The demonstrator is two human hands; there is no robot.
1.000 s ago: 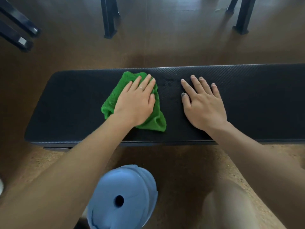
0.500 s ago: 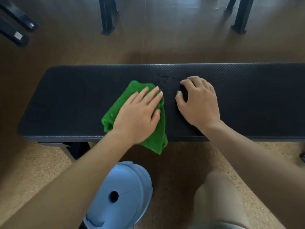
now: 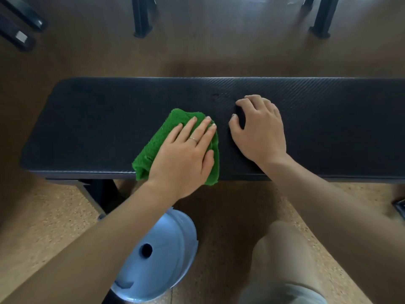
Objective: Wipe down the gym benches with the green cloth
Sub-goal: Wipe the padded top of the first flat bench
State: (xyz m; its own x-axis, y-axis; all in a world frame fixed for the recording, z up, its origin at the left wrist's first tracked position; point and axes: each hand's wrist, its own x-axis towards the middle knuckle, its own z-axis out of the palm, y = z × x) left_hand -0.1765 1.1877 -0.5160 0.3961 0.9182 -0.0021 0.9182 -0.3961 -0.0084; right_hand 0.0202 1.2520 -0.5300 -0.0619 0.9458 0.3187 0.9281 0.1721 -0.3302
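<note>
The left hand (image 3: 186,154) is lying flat with straight fingers on the green cloth (image 3: 157,148), pressing it against the near edge of the black bench (image 3: 98,128); the cloth's lower corner is hanging just over that edge. The right hand (image 3: 260,132) is resting just beside it on the bench, fingers curled under and holding nothing. A pale blue stool (image 3: 160,255) is standing on the floor below.

Flat left hand (image 3: 183,159) on green cloth (image 3: 153,148)
</note>
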